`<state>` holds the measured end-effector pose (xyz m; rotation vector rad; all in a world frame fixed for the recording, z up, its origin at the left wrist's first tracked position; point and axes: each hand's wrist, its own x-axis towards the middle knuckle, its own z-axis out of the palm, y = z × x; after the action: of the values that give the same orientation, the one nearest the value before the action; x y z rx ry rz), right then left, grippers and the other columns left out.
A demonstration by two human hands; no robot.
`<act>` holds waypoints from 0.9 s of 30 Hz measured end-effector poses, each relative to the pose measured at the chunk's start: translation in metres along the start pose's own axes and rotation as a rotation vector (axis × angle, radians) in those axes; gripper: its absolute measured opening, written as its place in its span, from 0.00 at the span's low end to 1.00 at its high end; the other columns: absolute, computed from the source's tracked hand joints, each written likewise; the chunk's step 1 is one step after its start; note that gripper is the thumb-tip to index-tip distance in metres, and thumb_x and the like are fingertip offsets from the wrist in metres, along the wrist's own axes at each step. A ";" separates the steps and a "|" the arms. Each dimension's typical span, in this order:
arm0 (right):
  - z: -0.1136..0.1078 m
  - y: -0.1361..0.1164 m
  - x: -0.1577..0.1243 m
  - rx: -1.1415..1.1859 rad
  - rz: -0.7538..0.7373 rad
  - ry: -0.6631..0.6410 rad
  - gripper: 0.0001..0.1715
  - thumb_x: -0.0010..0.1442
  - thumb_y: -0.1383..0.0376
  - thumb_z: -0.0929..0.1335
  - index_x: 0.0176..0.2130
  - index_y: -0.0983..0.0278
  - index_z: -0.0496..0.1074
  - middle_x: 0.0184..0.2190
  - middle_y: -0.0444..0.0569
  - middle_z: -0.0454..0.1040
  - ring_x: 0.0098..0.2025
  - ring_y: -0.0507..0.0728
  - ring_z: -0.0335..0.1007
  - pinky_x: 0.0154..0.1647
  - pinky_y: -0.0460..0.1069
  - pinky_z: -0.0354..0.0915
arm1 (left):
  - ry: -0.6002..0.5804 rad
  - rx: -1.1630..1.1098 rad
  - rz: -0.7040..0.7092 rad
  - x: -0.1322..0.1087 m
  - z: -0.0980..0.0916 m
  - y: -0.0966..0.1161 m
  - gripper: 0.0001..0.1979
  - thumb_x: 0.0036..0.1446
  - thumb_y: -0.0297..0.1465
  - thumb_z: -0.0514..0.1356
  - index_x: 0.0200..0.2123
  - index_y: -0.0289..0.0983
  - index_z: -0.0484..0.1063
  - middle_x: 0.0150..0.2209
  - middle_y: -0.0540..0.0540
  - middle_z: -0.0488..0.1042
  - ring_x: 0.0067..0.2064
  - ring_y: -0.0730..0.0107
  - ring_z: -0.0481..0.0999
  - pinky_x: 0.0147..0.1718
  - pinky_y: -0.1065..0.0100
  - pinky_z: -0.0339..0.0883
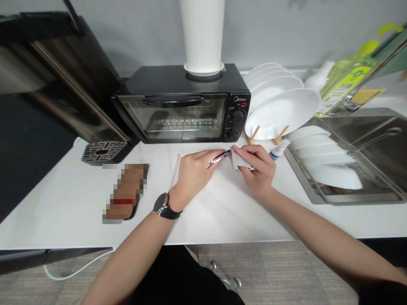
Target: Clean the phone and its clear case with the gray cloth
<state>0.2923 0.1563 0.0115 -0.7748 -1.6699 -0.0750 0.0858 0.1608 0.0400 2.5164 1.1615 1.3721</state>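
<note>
Holding the phone (219, 158) is the function of the left hand (195, 171), whose fingers (218, 152) close around its near end. The phone is tilted and raised over the middle of the desk (222, 212), in front of the oven (178, 80), with its silvery edge visible. The right hand (259, 169) grips a white wipe (238, 160); its fingers are bent around the sheet, which meets the far end of the phone. The wipe hides the contact area, so how much of the phone lies inside it cannot be told.

A watch (160, 203) is fastened on the left wrist. Beside that wrist, a clear item (175, 171) lies on the desk, partly covered by the left hand. A small spray bottle (279, 149) is located just beyond the right hand. A slab (127, 190), blurred in detail, lies on the desk to the left, near the drip tray (103, 151) of the dark machine (82, 84).

A white pot (203, 34) stands on the oven. To the right of the oven, white plates (282, 110) lean in a row behind wooden pegs (254, 134). Farther right, bowls (327, 148) rest at the sink (302, 178); a pump bottle (346, 80) stands behind them.
</note>
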 end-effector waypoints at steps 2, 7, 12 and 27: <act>0.002 -0.003 -0.001 0.010 0.018 -0.031 0.27 0.69 0.71 0.70 0.62 0.49 0.77 0.42 0.49 0.78 0.39 0.55 0.76 0.33 0.49 0.72 | -0.013 0.047 0.010 -0.001 0.000 0.003 0.08 0.68 0.29 0.65 0.48 0.41 0.84 0.42 0.47 0.88 0.39 0.65 0.88 0.37 0.68 0.77; 0.006 -0.011 -0.006 0.010 -0.104 -0.124 0.34 0.69 0.72 0.70 0.69 0.49 0.70 0.42 0.49 0.77 0.40 0.55 0.76 0.34 0.50 0.74 | -0.082 0.066 -0.046 -0.004 -0.001 0.010 0.10 0.66 0.24 0.64 0.44 0.41 0.84 0.40 0.48 0.88 0.37 0.66 0.87 0.33 0.69 0.75; 0.008 -0.011 -0.006 0.027 -0.222 -0.150 0.37 0.69 0.72 0.71 0.72 0.53 0.66 0.39 0.49 0.75 0.38 0.55 0.74 0.36 0.50 0.74 | -0.071 0.007 -0.016 -0.006 0.002 0.009 0.14 0.65 0.23 0.61 0.47 0.42 0.84 0.46 0.47 0.87 0.41 0.63 0.88 0.37 0.66 0.79; 0.003 0.009 0.000 -0.098 -0.040 0.057 0.26 0.68 0.71 0.71 0.60 0.48 0.79 0.39 0.48 0.78 0.34 0.54 0.75 0.31 0.49 0.72 | 0.120 0.070 0.035 -0.006 0.001 0.009 0.12 0.68 0.28 0.65 0.52 0.43 0.82 0.46 0.48 0.87 0.43 0.65 0.88 0.43 0.68 0.81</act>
<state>0.2946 0.1642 0.0080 -0.8059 -1.6367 -0.2062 0.0902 0.1516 0.0385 2.5444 1.2121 1.5374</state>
